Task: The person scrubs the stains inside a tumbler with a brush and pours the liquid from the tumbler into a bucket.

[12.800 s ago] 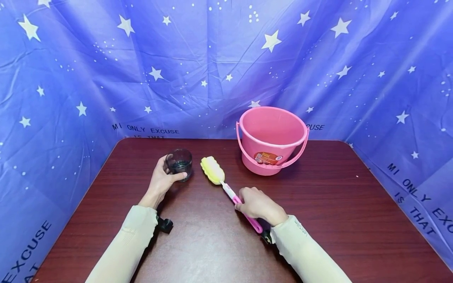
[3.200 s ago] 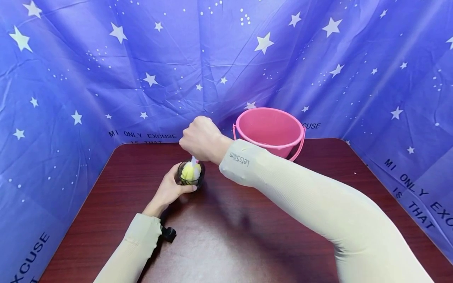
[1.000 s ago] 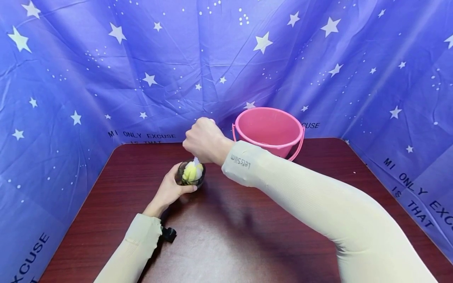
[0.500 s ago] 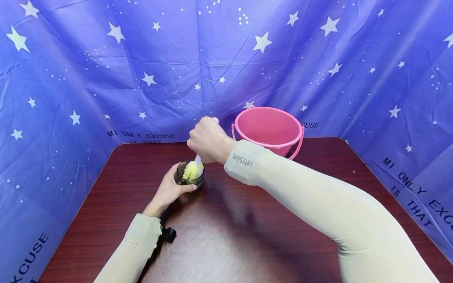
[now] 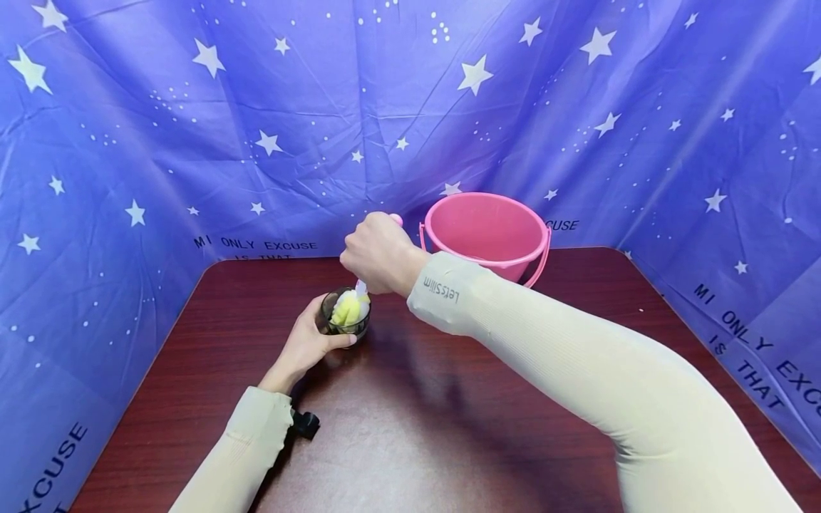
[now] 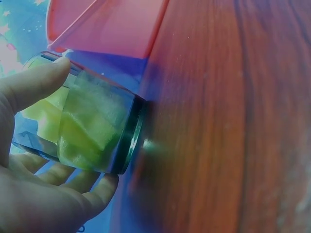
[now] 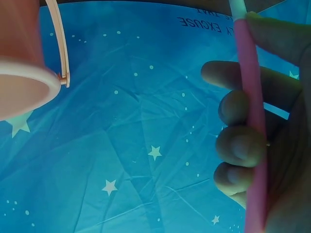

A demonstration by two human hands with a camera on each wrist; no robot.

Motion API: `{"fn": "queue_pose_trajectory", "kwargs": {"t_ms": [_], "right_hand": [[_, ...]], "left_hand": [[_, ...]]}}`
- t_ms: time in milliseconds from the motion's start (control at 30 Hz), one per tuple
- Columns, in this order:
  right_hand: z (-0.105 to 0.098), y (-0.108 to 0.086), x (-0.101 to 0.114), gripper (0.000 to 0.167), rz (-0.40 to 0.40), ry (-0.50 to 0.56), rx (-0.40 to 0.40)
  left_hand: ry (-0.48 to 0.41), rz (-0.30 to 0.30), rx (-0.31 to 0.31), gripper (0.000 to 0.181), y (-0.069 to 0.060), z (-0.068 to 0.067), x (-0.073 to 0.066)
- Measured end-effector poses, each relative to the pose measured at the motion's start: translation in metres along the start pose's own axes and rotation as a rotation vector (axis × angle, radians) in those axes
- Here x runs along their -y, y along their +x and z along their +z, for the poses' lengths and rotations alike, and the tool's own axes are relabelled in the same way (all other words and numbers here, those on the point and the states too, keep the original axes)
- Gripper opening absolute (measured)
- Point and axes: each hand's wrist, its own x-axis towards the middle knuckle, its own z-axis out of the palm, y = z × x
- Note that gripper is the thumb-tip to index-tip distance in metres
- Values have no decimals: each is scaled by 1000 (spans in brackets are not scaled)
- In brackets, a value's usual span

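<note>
Glass (image 6: 131,138): just left of centre in the head view, over the table, mouth up. Whether its base touches the wood, you can't tell from here. The brush's yellow-and-white sponge head (image 5: 348,309) sits down inside it, pressed against the wall in your left-wrist view. Any liquid in there doesn't show clearly.

Your left hand (image 5: 311,343) grasps the glass, thumb on the near side, fingers round the other. Your right hand (image 5: 378,249), higher and a little to the right, has its fingers wrapped round the brush's pink handle (image 7: 251,82); the handle tip pokes out above the fist.

Step in hand, by my reading: scrubbing the inside of the glass. The next move would call for a firm left hold while your right wrist turns the sponge along the wall; too much sideways push could tip the glass.

Farther out: pink bucket (image 5: 507,272), upper right of centre, its mouth up. Your right sleeve (image 5: 545,335) crosses in front and hides its lower part. Dark wood table (image 5: 398,442) beneath; starry blue cloth (image 5: 288,85) behind. Nothing visible blocks the brush's way out of the glass upward.
</note>
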Motion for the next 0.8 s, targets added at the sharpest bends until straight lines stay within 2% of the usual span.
{"fn": "queue_pose_trajectory", "kwargs": {"t_ms": [267, 367, 433, 500, 600, 667, 800], "right_hand": [[-2, 0, 0, 17, -31, 29, 2], [-2, 0, 0, 13, -37, 41, -10], [-2, -1, 0, 11, -38, 42, -16], [-2, -1, 0, 11, -36, 42, -21], [-2, -1, -1, 12, -32, 41, -32], [-3, -1, 0, 12, -28, 43, -40], [-4, 1, 0, 11, -22, 38, -56]], "left_hand": [[47, 11, 9, 81, -13, 3, -30], [48, 6, 4, 81, -13, 4, -30], [42, 18, -2, 81, -10, 4, -23], [36, 12, -3, 82, -9, 3, -22], [52, 12, -6, 81, -10, 3, -24], [69, -2, -1, 80, -13, 3, -32], [68, -3, 8, 80, -14, 3, -33]]}}
